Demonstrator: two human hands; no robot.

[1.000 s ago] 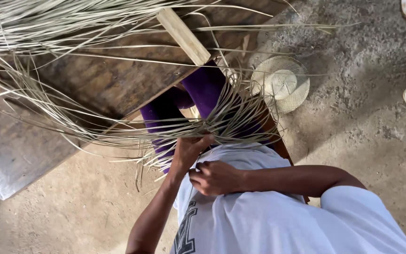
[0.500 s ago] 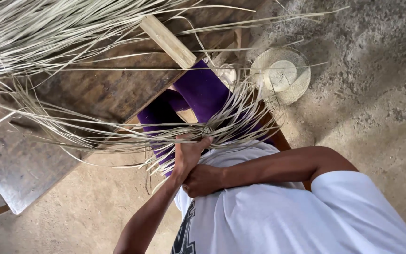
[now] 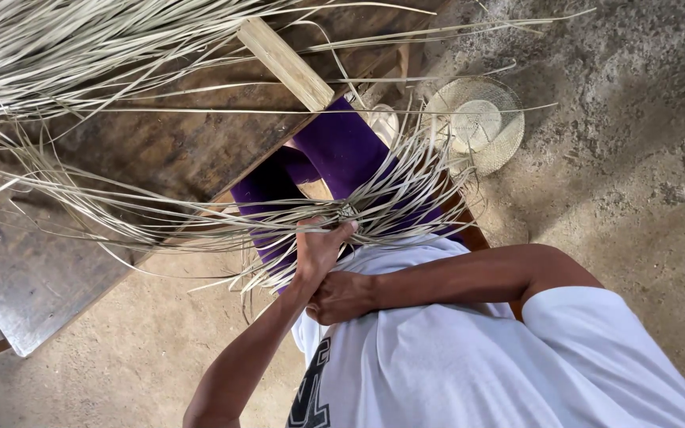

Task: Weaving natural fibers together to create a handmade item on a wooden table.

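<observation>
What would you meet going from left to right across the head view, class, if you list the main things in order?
Wooden table → pale wooden bar → purple trousers → round woven straw piece on the concrete floor.

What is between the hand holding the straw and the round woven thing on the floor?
In the head view, straw strands fan from the left hand across a purple-clad leg toward the round woven piece.

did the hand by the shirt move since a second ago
Yes. The right hand, which was apart from the left hand and lower on the white shirt, has slid up toward the straw strands and now presses against the left wrist.
</observation>
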